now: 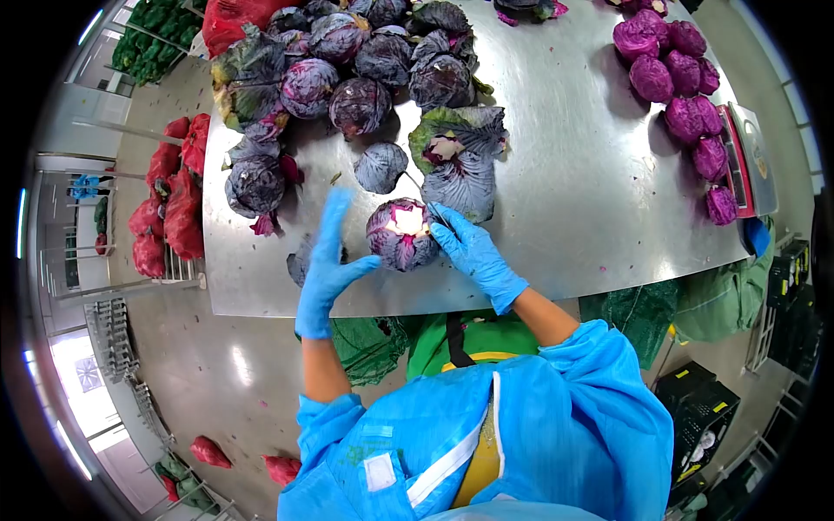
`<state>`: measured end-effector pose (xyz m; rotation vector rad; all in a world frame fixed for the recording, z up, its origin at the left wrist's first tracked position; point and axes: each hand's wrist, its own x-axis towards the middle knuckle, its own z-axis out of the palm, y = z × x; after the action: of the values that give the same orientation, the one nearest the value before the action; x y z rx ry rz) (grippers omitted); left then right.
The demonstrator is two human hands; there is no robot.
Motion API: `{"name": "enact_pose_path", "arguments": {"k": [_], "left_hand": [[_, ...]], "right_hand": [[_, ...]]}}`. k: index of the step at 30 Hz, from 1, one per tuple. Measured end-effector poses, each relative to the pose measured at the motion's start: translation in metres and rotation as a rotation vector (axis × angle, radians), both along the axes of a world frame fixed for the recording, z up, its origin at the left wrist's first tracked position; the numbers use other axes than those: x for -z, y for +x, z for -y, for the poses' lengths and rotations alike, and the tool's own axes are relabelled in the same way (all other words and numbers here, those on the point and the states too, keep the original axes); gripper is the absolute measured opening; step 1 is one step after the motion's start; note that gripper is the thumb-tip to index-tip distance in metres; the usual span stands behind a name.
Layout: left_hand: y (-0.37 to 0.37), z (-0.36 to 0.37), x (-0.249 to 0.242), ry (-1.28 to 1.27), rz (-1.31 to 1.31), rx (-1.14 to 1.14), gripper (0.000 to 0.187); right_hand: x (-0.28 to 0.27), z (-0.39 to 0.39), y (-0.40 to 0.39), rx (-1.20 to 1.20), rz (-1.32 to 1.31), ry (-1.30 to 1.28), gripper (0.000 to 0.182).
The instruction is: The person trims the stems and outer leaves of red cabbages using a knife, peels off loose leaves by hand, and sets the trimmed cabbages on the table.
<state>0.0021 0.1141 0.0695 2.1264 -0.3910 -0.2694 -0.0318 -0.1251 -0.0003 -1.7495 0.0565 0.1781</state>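
Note:
A red cabbage [405,247] with its pale cut stem end facing up sits near the table's front edge. My right hand [476,257], in a blue glove, is at the cabbage's right side with its fingers bent together. A thin dark thing shows at those fingertips, too small to name. To the left of the cabbage, my gloved left hand [328,269] is raised, thumb and fingers apart, slightly smeared by motion and holding nothing. Just beyond the cabbage lie a loose outer leaf [380,168] and larger stripped leaves [462,178]. Another dark leaf [301,260] is partly hidden behind my left hand.
Untrimmed red cabbages [360,106] are heaped at the table's back left. Bright purple trimmed cabbages [684,74] line the right side, beside a red-and-grey device [749,161]. The metal table [573,182] has a curved front edge. Red mesh sacks [182,213] stand at left; black crates [695,408] at right.

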Motion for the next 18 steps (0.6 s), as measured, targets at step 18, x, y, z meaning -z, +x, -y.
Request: {"name": "enact_pose_path", "arguments": {"k": [18], "left_hand": [[-0.063, 0.1, 0.036, 0.231, 0.256, -0.344, 0.103]], "right_hand": [[-0.012, 0.016, -0.034, -0.11, 0.149, -0.622, 0.054]]}}
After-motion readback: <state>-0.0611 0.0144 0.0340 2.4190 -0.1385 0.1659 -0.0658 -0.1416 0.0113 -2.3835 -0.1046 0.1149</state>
